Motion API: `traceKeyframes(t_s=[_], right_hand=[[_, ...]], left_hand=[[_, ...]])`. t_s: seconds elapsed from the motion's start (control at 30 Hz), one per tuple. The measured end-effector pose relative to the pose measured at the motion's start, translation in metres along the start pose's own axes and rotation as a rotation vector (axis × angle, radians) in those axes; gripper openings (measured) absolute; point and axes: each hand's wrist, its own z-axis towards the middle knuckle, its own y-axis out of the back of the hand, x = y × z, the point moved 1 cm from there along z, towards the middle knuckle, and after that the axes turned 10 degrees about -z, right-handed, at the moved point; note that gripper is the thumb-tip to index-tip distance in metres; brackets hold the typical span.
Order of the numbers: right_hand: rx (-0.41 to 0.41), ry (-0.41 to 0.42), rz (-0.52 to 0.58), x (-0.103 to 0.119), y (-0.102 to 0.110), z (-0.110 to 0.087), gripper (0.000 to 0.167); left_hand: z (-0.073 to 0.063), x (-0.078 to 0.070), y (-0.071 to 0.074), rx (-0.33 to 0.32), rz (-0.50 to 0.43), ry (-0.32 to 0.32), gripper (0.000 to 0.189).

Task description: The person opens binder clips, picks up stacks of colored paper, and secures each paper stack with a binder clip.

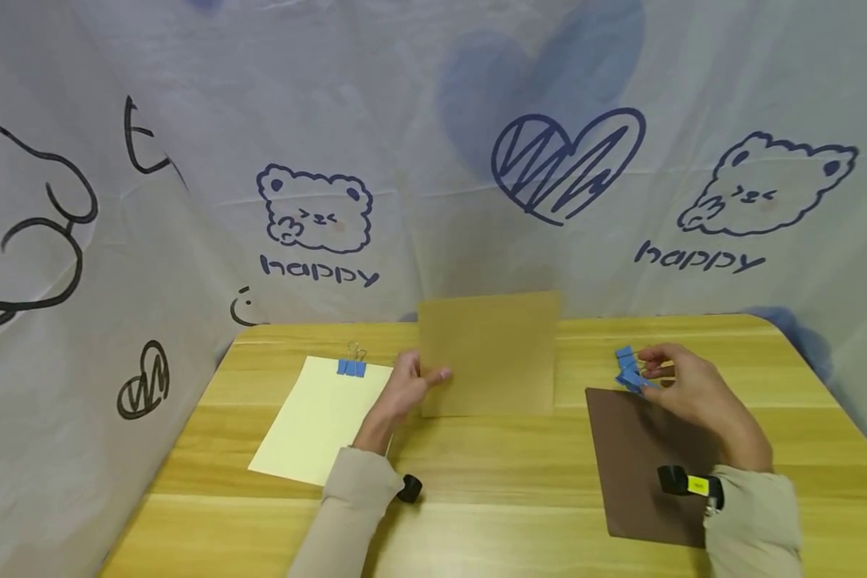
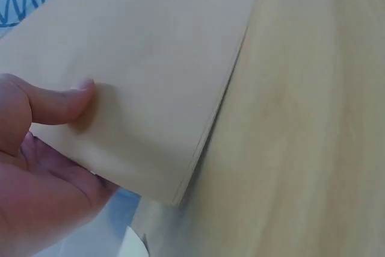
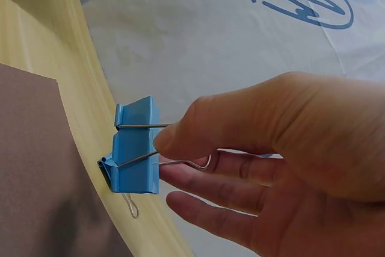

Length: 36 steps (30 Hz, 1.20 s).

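My left hand (image 1: pixel 407 387) grips a stack of tan paper (image 1: pixel 494 353) at its left edge, thumb across the front face. The stack stands upright over the table, and thin layered edges show in the left wrist view. To the right, my right hand (image 1: pixel 697 393) pinches a blue binder clip (image 3: pixel 133 157) by its wire handles, with the thumb on top and other fingers behind. Partly hidden by that clip, a second blue binder clip (image 3: pixel 106 171) sits low by the table's far side, its wire handle (image 3: pixel 131 206) showing.
Pale yellow paper (image 1: pixel 311 417) lies at the left, with a blue binder clip (image 1: pixel 352 368) on its top edge. A dark brown sheet (image 1: pixel 643 474) lies under my right forearm. A printed white cloth (image 1: pixel 433 201) hangs behind the wooden table (image 1: pixel 498 490).
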Motion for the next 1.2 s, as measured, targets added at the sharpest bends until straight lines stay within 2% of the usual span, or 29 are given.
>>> traceKeyframes(t_s=[0.1, 0.17, 0.37, 0.5, 0.73, 0.97, 1.2], right_hand=[[0.004, -0.012, 0.008, -0.0014, -0.0001, -0.0003, 0.050], [0.001, -0.015, 0.013, -0.0011, -0.0002, -0.0002, 0.049], [-0.031, 0.012, -0.009, 0.0010, 0.0011, 0.0002, 0.050], [-0.021, 0.015, -0.010, 0.0011, 0.0019, -0.0007, 0.054], [-0.018, 0.003, 0.002, 0.0012, 0.0019, -0.0011, 0.049], [-0.022, -0.008, -0.028, 0.0015, 0.0026, -0.0002, 0.054], [-0.008, -0.026, -0.019, 0.0018, 0.0032, -0.0014, 0.048]], left_hand=[[-0.0014, 0.0027, -0.0001, 0.010, 0.042, -0.002, 0.015], [-0.0022, 0.0020, -0.0003, 0.018, 0.046, -0.010, 0.010], [-0.0016, -0.0035, 0.0002, 0.000, -0.051, -0.060, 0.017], [-0.0016, -0.0010, 0.0019, 0.019, -0.078, -0.066, 0.018], [-0.0025, 0.0034, 0.0031, 0.045, -0.026, -0.070, 0.014], [-0.0002, 0.0054, 0.0002, 0.062, -0.017, -0.092, 0.017], [-0.0002, 0.0045, -0.0033, 0.042, 0.036, -0.132, 0.019]])
